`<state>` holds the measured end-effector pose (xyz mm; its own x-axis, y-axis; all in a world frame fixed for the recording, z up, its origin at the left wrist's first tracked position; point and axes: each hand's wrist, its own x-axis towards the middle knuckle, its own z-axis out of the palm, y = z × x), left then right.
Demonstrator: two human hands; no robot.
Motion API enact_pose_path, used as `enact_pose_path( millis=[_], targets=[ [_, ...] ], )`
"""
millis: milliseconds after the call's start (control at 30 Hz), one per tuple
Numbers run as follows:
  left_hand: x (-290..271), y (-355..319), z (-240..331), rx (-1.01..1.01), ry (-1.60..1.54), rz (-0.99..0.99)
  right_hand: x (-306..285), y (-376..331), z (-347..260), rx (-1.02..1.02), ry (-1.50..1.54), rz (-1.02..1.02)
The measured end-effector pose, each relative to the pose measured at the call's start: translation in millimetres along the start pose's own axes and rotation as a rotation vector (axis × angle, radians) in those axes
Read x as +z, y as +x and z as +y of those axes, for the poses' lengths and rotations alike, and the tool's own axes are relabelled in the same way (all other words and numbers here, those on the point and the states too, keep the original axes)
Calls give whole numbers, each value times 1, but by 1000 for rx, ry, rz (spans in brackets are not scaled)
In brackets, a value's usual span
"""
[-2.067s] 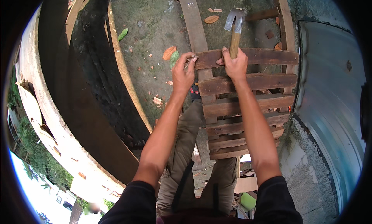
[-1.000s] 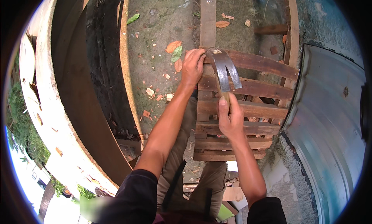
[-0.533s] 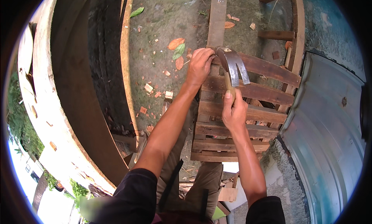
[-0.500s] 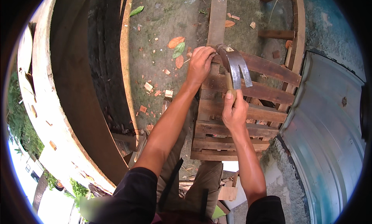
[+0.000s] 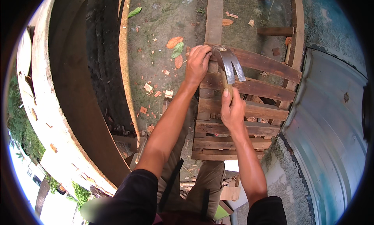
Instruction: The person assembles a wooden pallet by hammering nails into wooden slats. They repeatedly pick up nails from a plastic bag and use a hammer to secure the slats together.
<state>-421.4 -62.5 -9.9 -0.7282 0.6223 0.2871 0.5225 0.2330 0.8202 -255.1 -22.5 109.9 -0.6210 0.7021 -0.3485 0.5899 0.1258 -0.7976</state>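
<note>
My right hand is closed round the wooden handle of a claw hammer, its thumb lying along the handle. The dark metal head points away from me, the split claw toward me. Its striking end sits beside the fingertips of my left hand, above the left end of the far slat. The left fingers are bent and pressed together at that corner; anything pinched in them is hidden. Beneath the hammer lies a slatted wooden frame, with several brown slats running left to right and gaps between them.
A long board stretches away from the frame's far left corner. Wood chips and leaves litter the concrete floor. A second wooden frame stands at far right, near a corrugated metal sheet. Large curved boards rise along the left.
The hammer head has shifted slightly left, close against my left fingertips, and my right hand has moved a little left and away from me with it. My left hand has also edged slightly left.
</note>
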Motion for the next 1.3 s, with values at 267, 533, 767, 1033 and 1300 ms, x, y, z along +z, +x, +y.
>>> enact_pose_path(
  millis=[267,533,767,1033,1300],
  targets=[
    [-5,-5,7,-62,-73,-34,-12,-15,7,141,147,36],
    [31,41,-39,-1143,-650,87,-8,-16,6,72,189,94],
    [51,57,-40,-1220,-229,-269,-3,-5,15,71,210,73],
    [44,54,-40,-1119,-140,-175,2,6,19,29,104,-21],
    [42,48,-36,-1093,-309,-125,-2,5,26,49,105,-30]
  ],
)
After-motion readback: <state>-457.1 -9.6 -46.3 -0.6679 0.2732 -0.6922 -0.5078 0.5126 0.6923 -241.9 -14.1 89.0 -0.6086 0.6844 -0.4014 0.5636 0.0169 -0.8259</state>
